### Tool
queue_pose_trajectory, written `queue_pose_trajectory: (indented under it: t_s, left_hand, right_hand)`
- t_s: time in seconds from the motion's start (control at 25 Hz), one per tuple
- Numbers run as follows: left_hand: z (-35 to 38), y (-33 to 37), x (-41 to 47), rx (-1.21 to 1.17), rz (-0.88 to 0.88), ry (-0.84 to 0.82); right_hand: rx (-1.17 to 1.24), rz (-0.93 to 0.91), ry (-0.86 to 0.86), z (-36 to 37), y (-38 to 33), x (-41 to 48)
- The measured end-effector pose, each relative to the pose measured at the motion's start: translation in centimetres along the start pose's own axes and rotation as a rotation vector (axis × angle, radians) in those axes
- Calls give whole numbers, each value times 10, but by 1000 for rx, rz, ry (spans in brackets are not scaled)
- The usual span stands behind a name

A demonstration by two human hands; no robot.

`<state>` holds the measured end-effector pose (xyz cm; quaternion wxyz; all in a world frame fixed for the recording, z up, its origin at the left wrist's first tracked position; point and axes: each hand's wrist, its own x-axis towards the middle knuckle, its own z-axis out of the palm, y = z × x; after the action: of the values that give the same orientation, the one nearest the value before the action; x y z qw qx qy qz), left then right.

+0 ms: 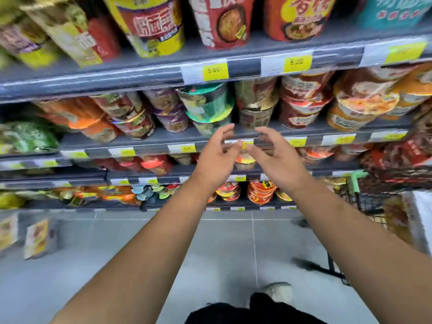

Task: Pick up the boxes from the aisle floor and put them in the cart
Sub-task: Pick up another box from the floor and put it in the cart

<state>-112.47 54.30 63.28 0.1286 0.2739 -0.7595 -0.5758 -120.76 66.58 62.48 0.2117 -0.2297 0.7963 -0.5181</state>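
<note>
Head view, grey tiled floor (222,249), stocked shelves (140,74), cart (371,204)

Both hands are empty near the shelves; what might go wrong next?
The left hand and right hand hover close to stacked noodle cups and might knock one off. The boxes stand far left on the floor, the cart far right, so a carried box could slip on the way.

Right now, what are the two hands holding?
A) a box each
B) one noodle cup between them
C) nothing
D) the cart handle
C: the left hand and right hand are held out in front of the shelves with loosely curled fingers and nothing in them. Boxes lie on the floor at left, and the cart stands apart at right.
</note>
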Motion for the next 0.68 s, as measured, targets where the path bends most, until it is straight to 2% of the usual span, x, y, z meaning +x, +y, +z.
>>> queue_pose_trajectory:
  t_s: [0.4,0.68]
  left_hand:
    - [-248,-94,-134,-14,-11,430]
    - [-365,-135,-221,-81,-146,767]
  right_hand:
    - [-4,-223,-381,260,-109,-65]
    - [-34,-355,-684,404,-170,-104]
